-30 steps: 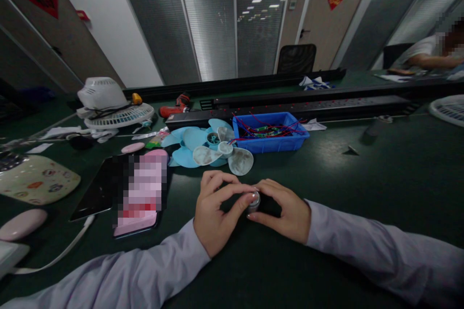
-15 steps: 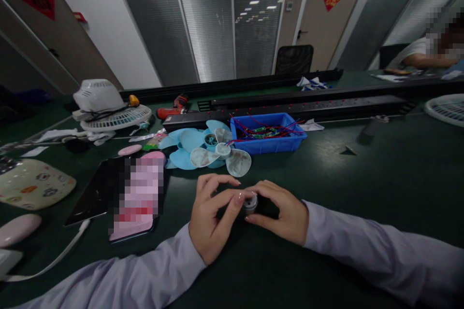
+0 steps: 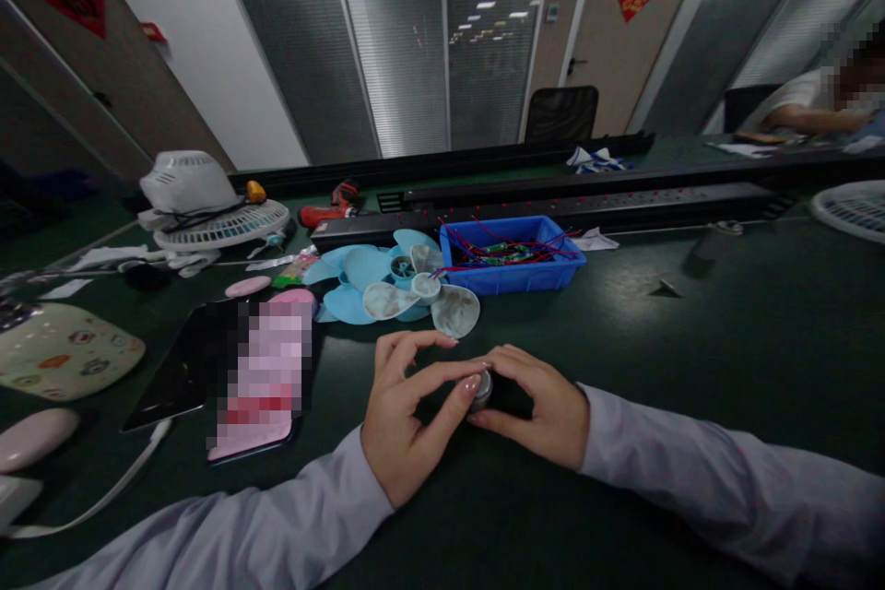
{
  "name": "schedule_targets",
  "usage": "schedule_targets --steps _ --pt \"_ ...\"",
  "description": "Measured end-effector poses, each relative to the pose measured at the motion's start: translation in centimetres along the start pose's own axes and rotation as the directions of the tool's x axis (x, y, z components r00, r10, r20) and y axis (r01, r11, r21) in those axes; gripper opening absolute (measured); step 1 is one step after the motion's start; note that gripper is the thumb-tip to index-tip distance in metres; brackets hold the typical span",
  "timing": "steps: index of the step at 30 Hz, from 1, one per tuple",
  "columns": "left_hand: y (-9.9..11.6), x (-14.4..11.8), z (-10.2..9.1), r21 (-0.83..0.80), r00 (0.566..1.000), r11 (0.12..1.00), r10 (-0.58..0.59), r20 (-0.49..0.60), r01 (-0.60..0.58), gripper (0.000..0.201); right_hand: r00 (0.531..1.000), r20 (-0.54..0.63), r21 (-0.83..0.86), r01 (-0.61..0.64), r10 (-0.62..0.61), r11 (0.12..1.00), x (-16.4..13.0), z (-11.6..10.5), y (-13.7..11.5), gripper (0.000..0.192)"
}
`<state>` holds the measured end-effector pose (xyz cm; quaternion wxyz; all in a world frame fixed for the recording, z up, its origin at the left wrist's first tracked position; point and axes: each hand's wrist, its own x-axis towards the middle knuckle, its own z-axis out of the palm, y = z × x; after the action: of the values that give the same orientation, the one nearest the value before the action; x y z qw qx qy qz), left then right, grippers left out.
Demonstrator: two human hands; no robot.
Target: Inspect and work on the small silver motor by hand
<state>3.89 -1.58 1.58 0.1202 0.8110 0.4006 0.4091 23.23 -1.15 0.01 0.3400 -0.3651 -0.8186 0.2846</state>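
At the near edge of a dark green surface (image 3: 691, 341), a person's left hand (image 3: 405, 419) and right hand (image 3: 536, 401) meet around a small grey metal cylinder (image 3: 482, 390), fingertips pinching it from both sides, wrists resting low. The work looks mid-way: the part sits gripped, apart from the blue fan blades (image 3: 387, 281) and blue parts bin (image 3: 512, 263) behind.
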Motion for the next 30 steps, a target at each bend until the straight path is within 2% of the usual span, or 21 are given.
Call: schedule_targets --steps 14,19,23,24,27,30 --pt "1.0 1.5 -0.8 0.029 1.0 1.0 -0.009 0.018 0.008 0.01 1.0 -0.007 0.002 -0.002 0.002 1.0 0.0 0.0 -0.1 0.03" --pt "1.1 1.9 -0.9 -0.026 0.999 1.0 0.002 -0.046 -0.003 0.011 1.0 -0.018 -0.008 -0.004 0.004 1.0 0.0 -0.1 -0.2 0.027" --pt "-0.2 1.4 -1.9 0.022 0.991 1.0 0.004 -0.131 -0.001 0.011 1.0 0.01 -0.009 -0.027 0.027 1.0 0.0 -0.2 -0.3 0.034" --pt "-0.9 1.1 -2.1 0.048 0.992 0.999 -0.006 -0.123 0.012 0.01 0.999 0.018 -0.01 -0.035 0.035 0.999 0.0 -0.3 -0.4 0.035" --pt "-3.2 -0.4 -2.6 0.106 0.998 0.992 -0.061 -0.01 0.062 0.007 0.999 0.018 -0.011 -0.047 0.047 0.999 0.0 -0.3 -0.4 0.036" --pt "-4.7 -1.6 -2.8 0.156 0.983 0.988 -0.047 0.178 0.019 0.007 0.999 0.012 -0.011 -0.049 0.049 0.999 0.0 -0.2 -0.4 0.036"
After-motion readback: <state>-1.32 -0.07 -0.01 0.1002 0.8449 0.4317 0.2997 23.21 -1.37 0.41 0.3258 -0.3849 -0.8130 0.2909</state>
